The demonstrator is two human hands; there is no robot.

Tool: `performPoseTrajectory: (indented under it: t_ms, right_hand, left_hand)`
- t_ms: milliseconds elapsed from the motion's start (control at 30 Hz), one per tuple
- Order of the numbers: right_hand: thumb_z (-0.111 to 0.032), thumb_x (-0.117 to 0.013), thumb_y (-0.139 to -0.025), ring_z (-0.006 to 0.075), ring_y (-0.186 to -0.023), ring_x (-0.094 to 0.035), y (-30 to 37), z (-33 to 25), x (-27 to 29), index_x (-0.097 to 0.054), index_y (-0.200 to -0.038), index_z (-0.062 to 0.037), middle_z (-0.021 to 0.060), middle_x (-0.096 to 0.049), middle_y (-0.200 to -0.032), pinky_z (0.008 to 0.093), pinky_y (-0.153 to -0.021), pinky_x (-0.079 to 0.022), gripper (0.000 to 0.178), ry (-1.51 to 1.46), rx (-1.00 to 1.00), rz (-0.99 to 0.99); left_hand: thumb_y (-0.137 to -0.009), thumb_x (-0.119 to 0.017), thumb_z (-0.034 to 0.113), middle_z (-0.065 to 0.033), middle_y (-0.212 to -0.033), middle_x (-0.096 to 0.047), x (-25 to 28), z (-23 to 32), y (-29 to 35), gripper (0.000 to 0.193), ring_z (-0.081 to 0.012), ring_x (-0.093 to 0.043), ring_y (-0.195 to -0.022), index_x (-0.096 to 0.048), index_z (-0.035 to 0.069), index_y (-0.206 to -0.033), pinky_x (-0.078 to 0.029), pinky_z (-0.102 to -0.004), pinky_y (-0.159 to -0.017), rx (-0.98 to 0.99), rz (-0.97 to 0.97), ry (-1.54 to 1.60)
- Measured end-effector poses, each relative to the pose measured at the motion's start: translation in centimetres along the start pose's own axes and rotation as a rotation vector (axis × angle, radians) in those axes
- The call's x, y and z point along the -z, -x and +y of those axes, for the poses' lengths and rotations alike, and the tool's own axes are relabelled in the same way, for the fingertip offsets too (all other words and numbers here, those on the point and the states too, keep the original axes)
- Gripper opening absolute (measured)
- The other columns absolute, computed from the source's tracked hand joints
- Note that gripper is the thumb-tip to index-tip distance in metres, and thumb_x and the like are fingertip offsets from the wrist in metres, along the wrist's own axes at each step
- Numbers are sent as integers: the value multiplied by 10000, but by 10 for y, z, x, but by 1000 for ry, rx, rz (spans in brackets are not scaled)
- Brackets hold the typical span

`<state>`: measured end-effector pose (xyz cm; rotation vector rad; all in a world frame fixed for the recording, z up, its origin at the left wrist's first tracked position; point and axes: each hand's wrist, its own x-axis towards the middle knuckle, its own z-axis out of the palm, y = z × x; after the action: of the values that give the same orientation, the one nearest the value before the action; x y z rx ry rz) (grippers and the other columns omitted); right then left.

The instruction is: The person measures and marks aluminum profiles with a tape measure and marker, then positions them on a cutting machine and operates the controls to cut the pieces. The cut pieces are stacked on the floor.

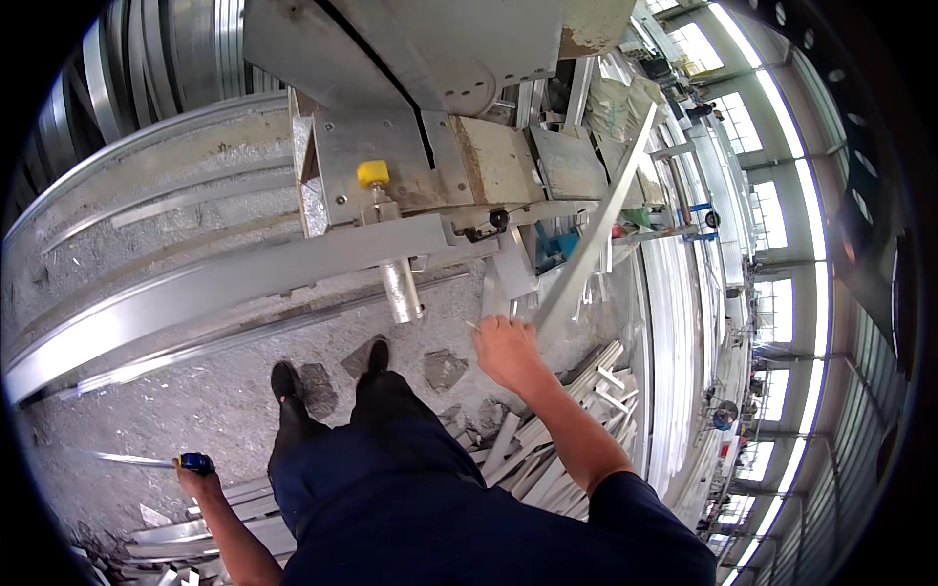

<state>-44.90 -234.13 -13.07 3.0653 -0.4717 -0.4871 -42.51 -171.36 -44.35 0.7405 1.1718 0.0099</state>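
My left hand (198, 481), low at the left, is closed around a dark blue tape measure (194, 462). A strip of its metal blade (127, 457) runs out to the left. In front of my body, my right hand (506, 354) is closed, with a thin pale stick (472, 324) poking out past the fingers; its exact kind is too small to make out. Just beyond that hand, a long flat metal bar (598, 234) slants up to the right; whether the hand touches it I cannot tell.
Ahead stands a metal machine table (381, 146) with a dark slot and a yellow-topped clamp (373, 174). A long silver rail (225, 269) crosses from the left. Offcuts (557, 459) lie piled beside my legs. Long profiles (669, 371) are stacked at the right.
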Motion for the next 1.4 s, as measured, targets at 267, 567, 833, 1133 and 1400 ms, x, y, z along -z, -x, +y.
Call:
performPoseTrajectory:
  t_ms: [267, 567, 833, 1133, 1400]
  right_hand:
    - [-412, -595, -901, 467, -836, -629, -23, 84, -55, -626, -832, 24, 265, -643, -841, 509, -749, -509, 442, -212, -161, -118]
    - [-465, -506, -942, 381, -857, -684, -227, 277, -236, -668, -1068, -10, 230, -698, -917, 470, -828, -523, 499, -242, -169, 106]
    - [-435, -640, -859, 372, -977, -620, -350, 365, -322, -656, -1088, -45, 183, -672, -1055, 469, -868, -484, 453, 20, 6, 54]
    - [-440, -620, -894, 323, -810, -614, -359, 368, -315, -678, -1022, -57, 131, -667, -936, 436, -734, -492, 409, -2, -189, -10]
    - [-445, -603, -926, 280, -661, -609, -277, 301, -270, -697, -963, -67, 86, -663, -830, 407, -615, -499, 392, -593, -294, 405]
  left_hand:
    - [-947, -559, 485, -33, -695, -531, 16, -154, 52, 357, -195, -551, -580, -543, 144, -844, -471, -350, -508, 158, 56, -262]
    - [-948, -523, 393, -73, -710, -568, 5, -264, 213, 367, -202, -562, -642, -607, 39, -908, -476, -345, -632, 307, -26, -865]
    - [-891, -530, 302, -108, -757, -630, 32, -245, 283, 375, -196, -578, -717, -676, -44, -873, -460, -342, -671, 262, 63, -1487]
    - [-891, -538, 306, -181, -803, -662, 13, -244, 282, 376, -261, -640, -781, -667, -47, -914, -493, -391, -742, 93, -65, -1581]
    - [-879, -560, 369, -190, -828, -686, 41, -225, 250, 440, -247, -666, -818, -688, -45, -958, -505, -382, -776, 240, -59, -1612]
